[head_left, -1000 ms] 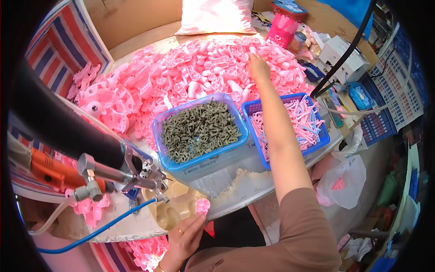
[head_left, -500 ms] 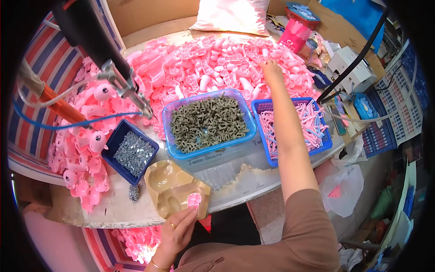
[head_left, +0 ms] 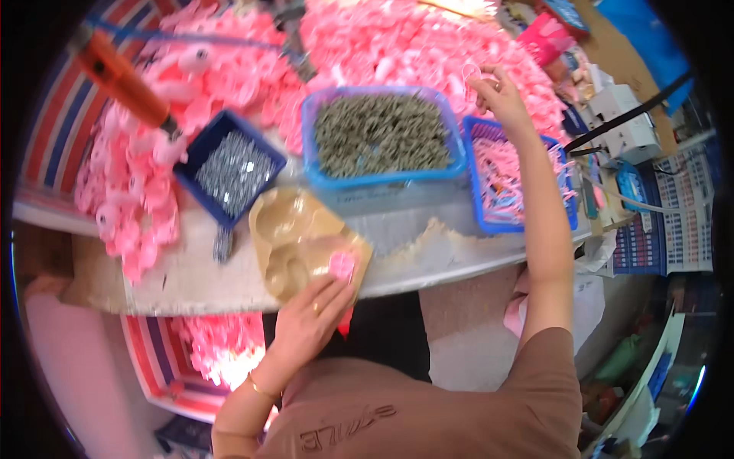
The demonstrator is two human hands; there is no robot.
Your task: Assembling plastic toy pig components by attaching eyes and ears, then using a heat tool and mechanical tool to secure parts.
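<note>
Pink plastic piece [head_left: 342, 265], lower centre: your left hand [head_left: 310, 321] presses it onto the tan mould tray [head_left: 294, 237], as a second ago. Your right hand [head_left: 497, 93], upper right, has lifted off the pink pile [head_left: 397, 46], now pinching a thin pink loop [head_left: 468, 74].

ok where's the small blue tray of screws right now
In the head view the screw tray sits left of centre on the table, between the pink parts pile and the big blue bin, just above the tan mould.

small round pink part [head_left: 342, 265], lying flat on the tan moulded jig [head_left: 294, 241]; thin pink ring piece [head_left: 472, 74], as i see it, raised over the pink pile [head_left: 397, 46].
</note>
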